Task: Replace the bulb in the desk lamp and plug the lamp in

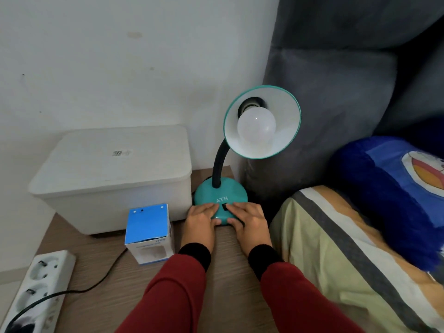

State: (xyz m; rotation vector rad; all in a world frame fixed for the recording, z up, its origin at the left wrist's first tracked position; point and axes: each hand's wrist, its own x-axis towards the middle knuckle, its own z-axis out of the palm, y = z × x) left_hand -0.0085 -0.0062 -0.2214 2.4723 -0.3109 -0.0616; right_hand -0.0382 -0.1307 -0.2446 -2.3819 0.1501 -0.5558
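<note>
Standing at the far right corner of a wooden table (101,265), a teal desk lamp (220,197) is seen with its round base flat on the surface and its black gooseneck (219,162) curving up to a teal shade (288,131). A white bulb (256,127) is seated in the socket inside the shade, unlit, and the shade is tilted toward the camera. White letters "ATN" are printed on the base, and a black rocker switch (225,207) is set just below them.

The near edge of the base is gripped from both sides. The left hand (201,221) is laid on the base's left part with fingers together, its fingertips touching the base beside the switch and its thumb at the front rim. The right hand (247,221) is placed likewise on the right part, its fingers closed over the base. Red sleeves with black cuffs are worn on both arms.

Just left of the left hand, a small blue-and-white box (149,234) is stood on the table. Behind it a white lidded storage bin (113,174) is set, close beside the lamp base. A black cord (105,275) is run across the table to a white power strip (36,292) at the lower left edge. To the right, a striped bedcover (336,241) and a blue cushion (384,200) are seen.
</note>
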